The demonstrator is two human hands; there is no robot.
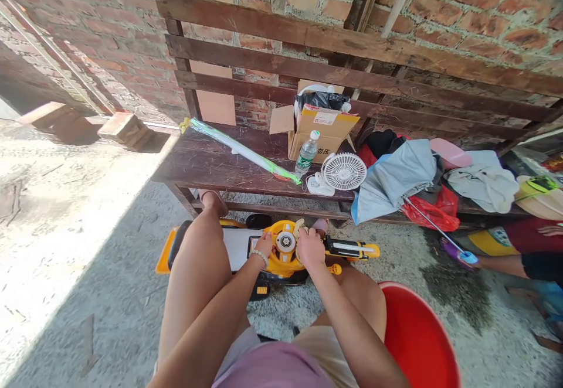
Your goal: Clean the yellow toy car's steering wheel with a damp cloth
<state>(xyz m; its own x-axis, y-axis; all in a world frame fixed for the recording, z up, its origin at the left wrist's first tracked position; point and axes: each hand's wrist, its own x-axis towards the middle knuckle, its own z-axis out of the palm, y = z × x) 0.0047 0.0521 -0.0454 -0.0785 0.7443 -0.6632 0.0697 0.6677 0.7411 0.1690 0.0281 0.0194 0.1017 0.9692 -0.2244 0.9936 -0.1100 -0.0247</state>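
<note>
Nearest, the person's bare thighs straddle a yellow toy car, which stands on the concrete floor; a red bucket is just beside the right thigh. The car's yellow steering wheel lies directly between the two hands. The left hand, with a beaded bracelet at the wrist, grips the wheel's left side. The right hand is closed on a beige wad, held against the wheel's right side; whether it is cloth or sponge, I cannot tell. Beyond the car stands a brown desk with a slatted back. On it, left to right, are a long wrapped stick, a water bottle in front of an open cardboard box, a white fan and a silvery-blue umbrella. To the right, a co-worker's hand is at the umbrella's handle. Farthest is a brick wall.
</note>
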